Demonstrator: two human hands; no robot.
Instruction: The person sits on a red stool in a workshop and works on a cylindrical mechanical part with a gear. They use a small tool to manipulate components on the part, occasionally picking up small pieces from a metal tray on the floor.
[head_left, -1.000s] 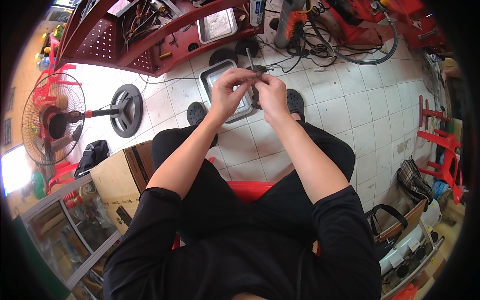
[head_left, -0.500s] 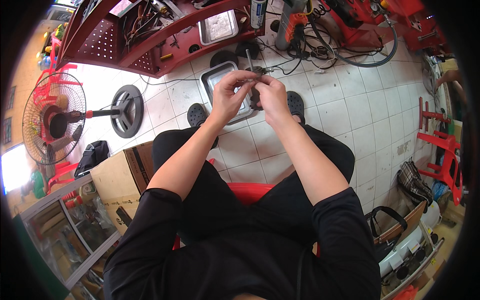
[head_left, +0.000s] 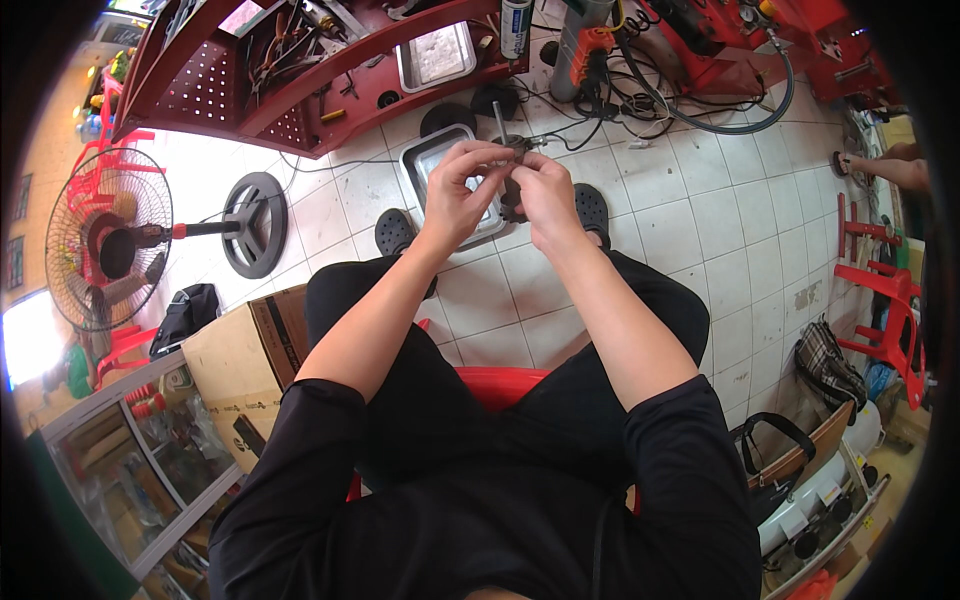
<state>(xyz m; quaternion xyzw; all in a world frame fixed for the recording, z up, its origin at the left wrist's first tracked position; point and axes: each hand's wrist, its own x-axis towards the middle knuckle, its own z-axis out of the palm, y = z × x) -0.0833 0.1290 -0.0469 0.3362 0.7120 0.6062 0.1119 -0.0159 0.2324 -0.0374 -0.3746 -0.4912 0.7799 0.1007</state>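
Note:
My left hand (head_left: 457, 190) and my right hand (head_left: 546, 203) meet in front of me, thumbs and fingertips pinched close together. Whatever small piece sits between the fingertips is too covered to name. Just beyond them stands a dark metal part with an upright rod (head_left: 499, 118), its lower portion partly hidden by my hands. A shallow metal tray (head_left: 411, 172) lies on the floor below my left hand, and that hand covers part of it.
A red metal tool rack (head_left: 400, 100) with a second tray (head_left: 437, 58) stands ahead. Cables and a hose (head_left: 700, 128) run across the tiles at front right. On the left are a standing fan (head_left: 110, 240) and a cardboard box (head_left: 232, 365); red stools (head_left: 880, 310) stand right.
My fingers shift only slightly, and both hands stay together in the same place. At the far right edge, another person's bare leg and foot come further into view.

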